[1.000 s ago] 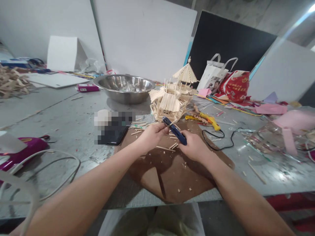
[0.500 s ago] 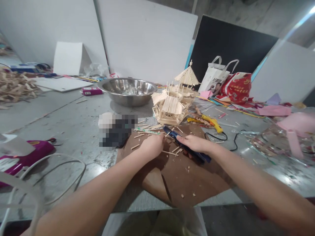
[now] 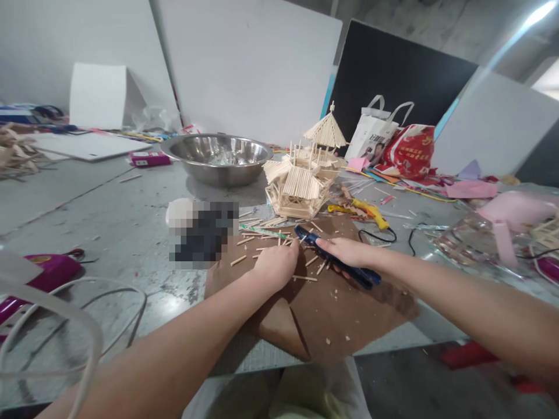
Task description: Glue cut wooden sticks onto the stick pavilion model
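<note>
Over the brown sheet (image 3: 349, 326), my left hand (image 3: 276, 267) is closed, its fingers pinching thin wooden sticks (image 3: 280, 237) whose ends poke out by the knuckles. My right hand (image 3: 343, 251) is wrapped around a dark blue hand cutter (image 3: 369, 278). The cutter's head points up and left, close to my left fingertips, with a stick end between the two. Cut stick pieces and small chips lie scattered on the sheet. Just beyond the hands stands a model pavilion (image 3: 301, 183) built of sticks, with a pointed roof. A green-marked strip (image 3: 262, 231) lies left of the cutter.
A steel basin (image 3: 222, 169) stands behind on the grey table. Left are a blurred-out dark object (image 3: 205, 233) and a purple glue gun (image 3: 56, 270) with a white cable. Yellow-handled tools (image 3: 371, 212), a red bag (image 3: 410, 154) and a clear container (image 3: 471, 238) stand right.
The view has shifted slightly to the right. My left hand has moved a little closer to the cutter head, and stick ends now stand up behind it. The right hand keeps its grip.
</note>
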Motion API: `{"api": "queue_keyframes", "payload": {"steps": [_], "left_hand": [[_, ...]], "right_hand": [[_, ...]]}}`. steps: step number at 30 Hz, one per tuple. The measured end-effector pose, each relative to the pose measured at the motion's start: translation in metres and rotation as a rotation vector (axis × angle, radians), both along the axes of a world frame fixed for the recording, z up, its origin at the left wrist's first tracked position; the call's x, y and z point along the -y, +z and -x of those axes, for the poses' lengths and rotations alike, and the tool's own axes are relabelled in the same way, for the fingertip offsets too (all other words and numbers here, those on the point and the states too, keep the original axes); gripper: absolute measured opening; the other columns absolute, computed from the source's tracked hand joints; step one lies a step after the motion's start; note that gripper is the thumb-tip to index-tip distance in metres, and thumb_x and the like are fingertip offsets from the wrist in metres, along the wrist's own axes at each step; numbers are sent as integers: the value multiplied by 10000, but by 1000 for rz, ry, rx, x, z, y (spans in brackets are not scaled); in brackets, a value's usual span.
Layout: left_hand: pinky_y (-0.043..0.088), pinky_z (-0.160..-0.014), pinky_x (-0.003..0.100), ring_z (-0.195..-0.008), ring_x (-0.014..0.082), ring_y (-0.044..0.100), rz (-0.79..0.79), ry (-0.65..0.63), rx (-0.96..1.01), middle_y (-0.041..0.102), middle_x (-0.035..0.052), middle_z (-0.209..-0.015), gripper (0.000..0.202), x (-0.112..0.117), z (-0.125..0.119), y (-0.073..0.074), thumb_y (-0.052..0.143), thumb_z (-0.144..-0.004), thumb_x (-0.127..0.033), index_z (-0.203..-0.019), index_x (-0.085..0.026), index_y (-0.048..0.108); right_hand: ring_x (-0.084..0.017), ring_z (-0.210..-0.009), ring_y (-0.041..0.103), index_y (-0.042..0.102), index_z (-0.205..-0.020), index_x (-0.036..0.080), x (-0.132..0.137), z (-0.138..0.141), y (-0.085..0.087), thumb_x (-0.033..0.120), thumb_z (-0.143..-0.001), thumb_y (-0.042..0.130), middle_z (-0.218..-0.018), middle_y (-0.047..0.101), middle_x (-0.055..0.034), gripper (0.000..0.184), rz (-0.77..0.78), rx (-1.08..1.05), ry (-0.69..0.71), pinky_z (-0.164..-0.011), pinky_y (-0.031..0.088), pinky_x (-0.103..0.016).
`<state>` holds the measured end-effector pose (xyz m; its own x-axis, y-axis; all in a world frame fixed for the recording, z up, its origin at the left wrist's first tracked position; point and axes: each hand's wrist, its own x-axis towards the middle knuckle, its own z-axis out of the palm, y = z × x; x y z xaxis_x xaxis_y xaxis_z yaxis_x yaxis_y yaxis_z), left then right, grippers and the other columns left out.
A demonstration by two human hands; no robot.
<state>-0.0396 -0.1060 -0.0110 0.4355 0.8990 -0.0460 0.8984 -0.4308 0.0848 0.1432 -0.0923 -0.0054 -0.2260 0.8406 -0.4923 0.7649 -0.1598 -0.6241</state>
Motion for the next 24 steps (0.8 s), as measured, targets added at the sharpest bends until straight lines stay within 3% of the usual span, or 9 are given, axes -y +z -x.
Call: {"api": "queue_keyframes", "payload": {"steps": [10, 24], "left_hand": [[441, -598, 372, -746, 267, 605, -16, -19, -24, 624, 140, -768, 349, -2, 0, -2, 279, -769, -109, -1097, -157, 389], [451, -612, 359, -756, 249, 605, -14, -1, -55, 628, 129, -775, 406, -3, -1, -3, 284, -776, -114, -1179, -146, 326]], "right_hand": [[-80, -300, 438, 337, -696, 193, -2, 2, 3, 726, -645, 230, -474, 498, 18, 546, 14, -26, 4, -322, 365, -208], [-80, -299, 450, 374, -718, 179, -4, 2, 0, 717, -659, 218, -466, 496, 21, 563, 38, -7, -19, -335, 384, -206]]}}
